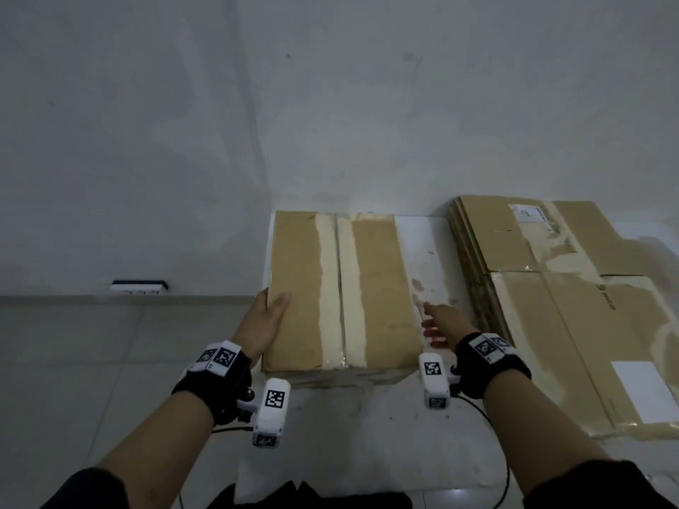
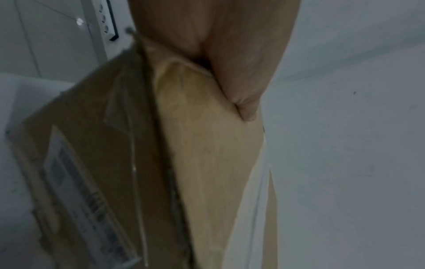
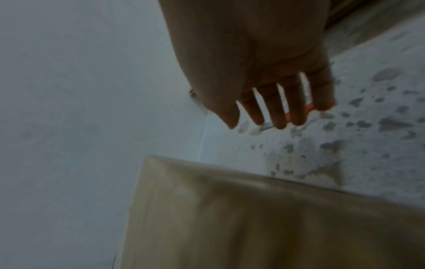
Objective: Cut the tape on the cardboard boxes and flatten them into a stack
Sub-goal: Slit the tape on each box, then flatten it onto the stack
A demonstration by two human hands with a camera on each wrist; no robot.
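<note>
The sealed cardboard box (image 1: 340, 292) stands at the left of the white table (image 1: 430, 247), its taped seam (image 1: 342, 288) running near to far. The left hand (image 1: 265, 321) grips its near-left edge — thumb on top. The right hand (image 1: 442, 319), fingers straight, reaches down over an orange-handled utility knife (image 1: 430, 330) lying just right of the box. Close firmly round the handle — blade away — while the left hand steadies the box. Flattened boxes (image 1: 558, 288) are stacked at the right.
</note>
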